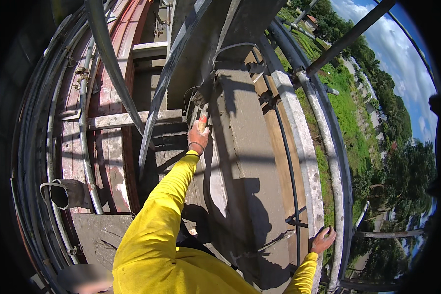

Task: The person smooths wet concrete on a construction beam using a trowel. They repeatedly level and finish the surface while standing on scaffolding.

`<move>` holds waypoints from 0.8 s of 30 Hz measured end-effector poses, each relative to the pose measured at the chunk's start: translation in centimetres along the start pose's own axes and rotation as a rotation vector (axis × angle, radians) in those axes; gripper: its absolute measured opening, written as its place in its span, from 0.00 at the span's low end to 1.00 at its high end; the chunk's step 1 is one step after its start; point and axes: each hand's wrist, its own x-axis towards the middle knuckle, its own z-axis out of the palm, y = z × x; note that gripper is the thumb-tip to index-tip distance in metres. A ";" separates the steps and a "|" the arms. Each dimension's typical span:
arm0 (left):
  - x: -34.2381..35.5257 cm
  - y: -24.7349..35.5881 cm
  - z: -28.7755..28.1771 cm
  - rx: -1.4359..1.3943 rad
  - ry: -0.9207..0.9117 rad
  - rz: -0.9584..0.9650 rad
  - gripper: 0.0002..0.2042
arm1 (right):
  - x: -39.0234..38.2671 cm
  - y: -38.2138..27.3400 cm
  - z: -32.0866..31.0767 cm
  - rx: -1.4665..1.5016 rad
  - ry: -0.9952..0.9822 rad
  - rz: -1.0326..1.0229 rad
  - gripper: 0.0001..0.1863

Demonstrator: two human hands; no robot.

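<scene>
My left hand (199,134) is closed around the worn, orange-red handle of a trowel (203,119). Dark wet mortar (201,98) hides most of its blade, which is against the side of a grey concrete ledge (250,127). Off to the right, my right hand (323,240) lies over a pale, mortar-splashed beam (299,147), its fingers loosely bent and apart with nothing visible in them. That hand's fingertips reach toward a metal pipe (328,161) alongside the beam.
Diagonal metal braces (174,73) cross ahead of my left arm. Mortar-stained planks (108,157) and scaffold pipes lie at left, with a grey bucket (66,193) and a flat board (103,237). A dark rod (286,161) runs along the ledge. Greenery (348,127) lies far below, beyond the scaffold.
</scene>
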 end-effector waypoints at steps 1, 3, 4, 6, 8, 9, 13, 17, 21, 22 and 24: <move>0.3 -0.3 0.3 -0.008 0.014 0.025 0.16 | 0.0 0.0 0.1 -0.015 0.010 -0.011 0.18; 0.9 -0.4 0.7 -0.079 0.014 0.026 0.15 | 0.2 -0.6 -0.5 0.018 -0.029 0.007 0.16; 1.3 -0.2 0.8 -0.142 0.001 0.002 0.15 | 0.5 -1.0 -0.7 0.035 -0.047 0.015 0.16; 2.4 -0.7 1.4 -0.086 0.035 0.061 0.16 | 0.6 -0.7 -0.2 0.056 -0.059 0.028 0.16; 2.2 -1.2 1.8 -0.112 0.012 0.074 0.16 | 0.8 0.0 -0.1 0.065 -0.062 0.021 0.16; 2.0 -1.2 1.7 -0.106 -0.005 0.064 0.16 | 0.7 -0.2 0.0 0.069 -0.061 0.018 0.16; -0.8 -1.0 0.9 -0.130 -0.092 0.024 0.15 | 0.4 -0.1 -0.1 0.091 -0.081 0.030 0.18; -4.5 -1.3 0.4 -0.096 -0.075 0.092 0.15 | 0.4 -0.7 -0.5 0.078 -0.077 0.023 0.17; -8.8 -1.9 0.3 -0.083 -0.066 0.102 0.14 | 0.8 -1.8 -0.9 0.122 -0.075 0.057 0.17; -10.0 -2.0 -0.1 -0.041 -0.097 0.057 0.14 | 0.8 -1.7 -0.7 0.122 -0.072 0.060 0.17; -12.4 -2.1 -0.7 -0.127 -0.132 0.074 0.15 | 0.8 -1.3 -0.4 0.135 -0.055 0.039 0.17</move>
